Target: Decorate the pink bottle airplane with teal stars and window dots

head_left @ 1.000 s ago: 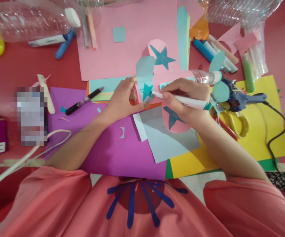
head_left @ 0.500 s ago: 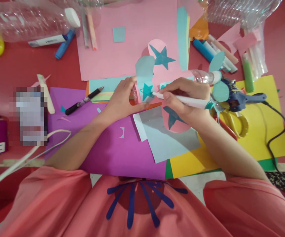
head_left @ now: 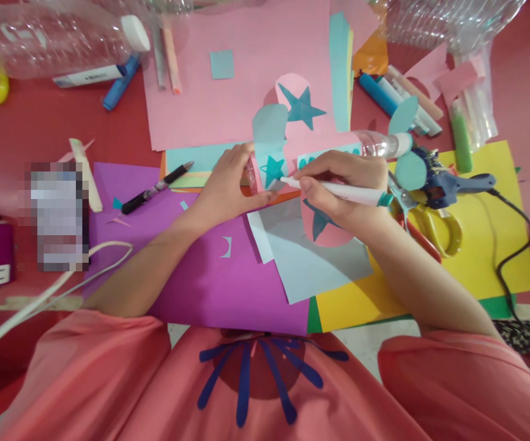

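Observation:
My right hand [head_left: 338,187] grips a white marker [head_left: 347,192] with a teal end, its tip touching a teal star [head_left: 273,169] on the pink paper wrapped round a small clear bottle [head_left: 377,144]. My left hand [head_left: 228,187] steadies the near end of that paper-covered bottle, fingers curled around it. Light-blue paper fins [head_left: 269,131] stick out from the bottle. A pink rounded cut-out with a teal star [head_left: 322,225] lies just below my right hand, and another one [head_left: 299,104] lies above on the big pink sheet [head_left: 228,67].
A blue glue gun [head_left: 448,182] with a black cord and yellow-handled scissors [head_left: 439,228] lie to the right. A black pen [head_left: 157,187] rests on purple paper [head_left: 201,269]. Empty plastic bottles [head_left: 54,37], markers [head_left: 398,98] and a green glue tube [head_left: 461,135] crowd the far edge.
My right hand has shifted slightly left and up, sliding the marker tip along the star's lower right edge. My left hand has stayed still.

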{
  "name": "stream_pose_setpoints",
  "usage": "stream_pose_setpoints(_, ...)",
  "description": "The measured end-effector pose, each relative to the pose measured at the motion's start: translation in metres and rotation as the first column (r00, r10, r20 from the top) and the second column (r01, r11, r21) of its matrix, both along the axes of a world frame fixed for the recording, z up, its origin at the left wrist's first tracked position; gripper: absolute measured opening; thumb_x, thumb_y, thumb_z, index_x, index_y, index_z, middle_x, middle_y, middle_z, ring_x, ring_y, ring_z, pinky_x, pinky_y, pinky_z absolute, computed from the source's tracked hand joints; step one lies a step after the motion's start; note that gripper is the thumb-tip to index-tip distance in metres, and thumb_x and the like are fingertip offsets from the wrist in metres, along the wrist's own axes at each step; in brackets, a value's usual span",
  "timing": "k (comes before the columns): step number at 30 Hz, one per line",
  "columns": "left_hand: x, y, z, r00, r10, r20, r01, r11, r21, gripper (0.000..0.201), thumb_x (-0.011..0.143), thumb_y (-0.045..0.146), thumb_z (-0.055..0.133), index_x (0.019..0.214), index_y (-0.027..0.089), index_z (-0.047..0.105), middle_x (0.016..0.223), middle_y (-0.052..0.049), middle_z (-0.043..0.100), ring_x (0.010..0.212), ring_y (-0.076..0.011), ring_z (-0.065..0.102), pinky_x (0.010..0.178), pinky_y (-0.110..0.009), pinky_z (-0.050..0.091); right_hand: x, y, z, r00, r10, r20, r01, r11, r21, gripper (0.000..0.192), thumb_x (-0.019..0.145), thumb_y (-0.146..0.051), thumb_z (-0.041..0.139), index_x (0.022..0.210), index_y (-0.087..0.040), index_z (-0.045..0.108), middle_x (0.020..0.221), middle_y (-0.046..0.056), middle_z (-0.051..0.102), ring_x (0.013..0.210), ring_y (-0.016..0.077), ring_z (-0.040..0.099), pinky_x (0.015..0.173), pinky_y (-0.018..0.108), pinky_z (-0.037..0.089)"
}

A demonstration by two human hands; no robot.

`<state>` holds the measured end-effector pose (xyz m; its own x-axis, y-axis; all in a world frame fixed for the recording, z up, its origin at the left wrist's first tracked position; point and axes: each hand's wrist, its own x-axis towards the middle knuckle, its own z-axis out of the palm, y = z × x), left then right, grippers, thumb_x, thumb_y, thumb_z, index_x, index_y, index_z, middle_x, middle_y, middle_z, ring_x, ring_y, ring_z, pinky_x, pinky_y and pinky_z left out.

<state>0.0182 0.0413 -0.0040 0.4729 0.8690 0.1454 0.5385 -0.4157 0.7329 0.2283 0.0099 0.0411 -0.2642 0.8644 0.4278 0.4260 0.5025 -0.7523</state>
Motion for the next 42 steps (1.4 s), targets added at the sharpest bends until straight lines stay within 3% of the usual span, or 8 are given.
stream_pose_setpoints(4, 0.0003, 0.0008, -0.0005, 1.0, -0.016, 0.026, 0.016, 1.0, 0.011, 0.057, 0.073, 0.072, 0.07, 0.105, 0.03, 0.047, 0.099, -0.004, 0.054, 0.102, -0.0269, 0.055, 0.084, -0.043, 0.047, 0.0012, 0.0001, 0.0001, 0.999, -0.011, 0.036, 0.013, 0.999, -0.041, 0.025, 0.089, -0.036, 0.057, 0.069, -0.022, 0.063, 0.062, -0.001, 0.065, 0.053, 0.0107, 0.057, 0.051, 0.026, 0.046)
stream_pose_setpoints(10, 0.0014, -0.0026, 0.003, 0.999, 0.019, -0.04, -0.017, 0.999, 0.033, 0.055, 0.078, 0.061, 0.073, 0.11, 0.026, 0.047, 0.094, -0.003, 0.053, 0.093, -0.0248, 0.058, 0.079, -0.039, 0.048, 0.0026, 0.002, 0.0025, 0.999, 0.012, 0.034, -0.009, 0.998, -0.07, 0.026, 0.088, -0.038, 0.057, 0.068, -0.023, 0.061, 0.062, -0.001, 0.063, 0.054, 0.0112, 0.057, 0.053, 0.027, 0.048)
stream_pose_setpoints(18, 0.0025, -0.0029, 0.0036, 0.999, 0.008, -0.039, -0.007, 1.0, 0.031, 0.054, 0.079, 0.052, 0.076, 0.115, 0.026, 0.045, 0.1, -0.004, 0.055, 0.104, -0.0272, 0.058, 0.086, -0.041, 0.048, 0.0017, -0.001, 0.0016, 0.999, -0.046, -0.005, 0.046, 0.998, -0.054, 0.024, 0.088, -0.034, 0.057, 0.068, -0.022, 0.062, 0.063, -0.002, 0.065, 0.053, 0.0107, 0.057, 0.052, 0.026, 0.046)
stream_pose_setpoints(28, 0.0023, -0.0026, 0.0021, 0.999, 0.017, -0.05, -0.016, 1.0, 0.024, 0.058, 0.077, 0.054, 0.077, 0.116, 0.025, 0.045, 0.103, -0.005, 0.056, 0.101, -0.0274, 0.058, 0.084, -0.041, 0.047, 0.0019, 0.0004, 0.0033, 0.999, -0.017, -0.033, 0.017, 1.0, -0.007, 0.019, 0.086, -0.026, 0.061, 0.068, -0.021, 0.064, 0.06, -0.003, 0.064, 0.051, 0.0096, 0.056, 0.05, 0.025, 0.045)
stream_pose_setpoints(37, 0.0027, -0.0035, 0.0048, 0.997, 0.01, -0.071, -0.009, 1.0, 0.012, 0.058, 0.076, 0.061, 0.074, 0.108, 0.024, 0.045, 0.101, -0.005, 0.055, 0.097, -0.027, 0.059, 0.083, -0.043, 0.049, -0.0028, -0.0061, 0.0022, 0.996, -0.032, -0.079, 0.035, 0.999, 0.035, 0.012, 0.087, -0.031, 0.065, 0.079, -0.023, 0.068, 0.062, -0.004, 0.065, 0.052, 0.0093, 0.056, 0.049, 0.024, 0.044)
stream_pose_setpoints(42, 0.0043, -0.004, 0.0068, 0.996, 0.004, -0.089, -0.003, 1.0, 0.012, 0.055, 0.074, 0.063, 0.075, 0.097, 0.024, 0.044, 0.092, -0.004, 0.055, 0.096, -0.028, 0.059, 0.081, -0.044, 0.051, -0.0049, -0.0075, 0.0007, 0.999, 0.051, 0.001, -0.051, 0.999, -0.012, 0.01, 0.088, -0.033, 0.066, 0.089, -0.023, 0.067, 0.075, -0.003, 0.07, 0.059, 0.0087, 0.061, 0.055, 0.023, 0.05)
